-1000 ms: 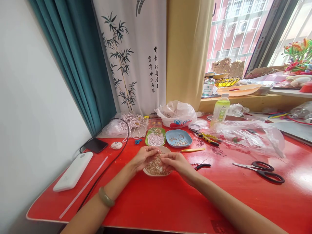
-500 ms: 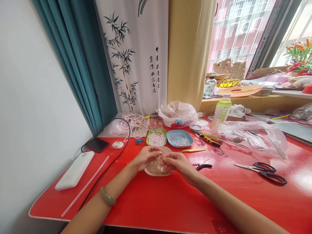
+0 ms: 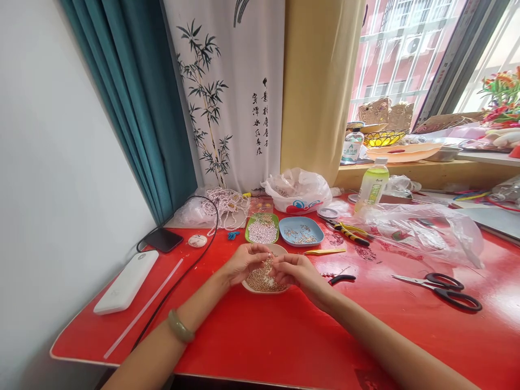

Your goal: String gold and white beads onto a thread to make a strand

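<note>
Over a pale dish of small gold beads, my two hands meet with fingertips almost touching. My left hand is closed in a pinch, thumb against fingers. Facing it, my right hand pinches too. A tiny pale speck shows between the fingertips, too small to name. Some white pieces lie among the gold beads. Behind the dish are a green tray of pearly beads and a blue tray with scattered small bits.
Yellow tweezers, a black-handled tool, yellow-black pliers and scissors lie to the right. A plastic bag and drink bottle stand behind. Leftward are a power bank, phone and black cable.
The whole view has shifted slightly. Both hands keep their pinch over the dish, with barely any movement of the fingers.
</note>
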`<state>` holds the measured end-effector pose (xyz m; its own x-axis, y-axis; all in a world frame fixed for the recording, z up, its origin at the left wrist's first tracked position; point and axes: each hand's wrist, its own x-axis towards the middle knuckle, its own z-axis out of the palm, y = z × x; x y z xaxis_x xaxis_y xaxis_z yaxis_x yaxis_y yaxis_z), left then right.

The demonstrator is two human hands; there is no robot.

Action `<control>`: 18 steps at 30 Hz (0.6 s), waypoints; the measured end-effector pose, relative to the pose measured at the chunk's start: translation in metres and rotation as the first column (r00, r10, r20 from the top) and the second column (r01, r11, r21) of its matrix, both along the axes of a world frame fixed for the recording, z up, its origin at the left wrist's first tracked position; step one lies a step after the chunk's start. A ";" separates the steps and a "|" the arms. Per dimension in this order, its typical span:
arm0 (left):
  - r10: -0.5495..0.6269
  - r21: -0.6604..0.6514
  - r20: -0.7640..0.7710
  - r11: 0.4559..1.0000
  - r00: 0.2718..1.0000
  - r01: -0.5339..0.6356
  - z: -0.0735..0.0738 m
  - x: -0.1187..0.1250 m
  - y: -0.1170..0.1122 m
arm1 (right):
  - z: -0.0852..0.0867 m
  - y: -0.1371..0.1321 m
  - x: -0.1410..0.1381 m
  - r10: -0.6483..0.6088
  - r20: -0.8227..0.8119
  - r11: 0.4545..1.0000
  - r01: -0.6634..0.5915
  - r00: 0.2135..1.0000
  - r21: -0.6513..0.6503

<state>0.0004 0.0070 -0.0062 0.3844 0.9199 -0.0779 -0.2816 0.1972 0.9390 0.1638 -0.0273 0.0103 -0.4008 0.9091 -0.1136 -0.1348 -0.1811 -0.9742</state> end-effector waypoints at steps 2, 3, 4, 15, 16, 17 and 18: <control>0.006 -0.004 -0.008 1.000 1.000 -0.007 0.000 0.000 0.000 | 0.001 0.000 0.000 0.000 0.001 1.000 0.000 1.000 0.000; 0.007 -0.006 -0.010 1.000 1.000 -0.007 0.000 0.000 0.000 | 0.001 0.000 -0.001 -0.001 0.004 1.000 0.001 1.000 0.000; 0.007 -0.005 -0.010 1.000 1.000 -0.007 0.000 0.000 0.000 | 0.002 0.000 -0.001 -0.001 0.007 1.000 0.001 1.000 0.001; -0.017 0.006 -0.003 1.000 1.000 0.017 -0.001 0.000 0.000 | -0.001 0.001 -0.001 0.013 0.022 0.999 -0.014 1.000 0.037; -0.019 0.007 -0.001 1.000 1.000 0.019 -0.001 0.000 0.000 | -0.002 0.001 -0.001 0.015 0.023 0.999 -0.016 1.000 0.041; -0.019 0.008 -0.001 1.000 1.000 0.019 0.000 0.000 -0.001 | -0.002 0.001 -0.001 0.016 0.023 0.999 -0.017 1.000 0.043; -0.020 0.009 -0.003 1.000 1.000 0.020 0.000 0.000 -0.001 | -0.002 0.001 -0.001 0.018 0.023 0.999 -0.019 1.000 0.045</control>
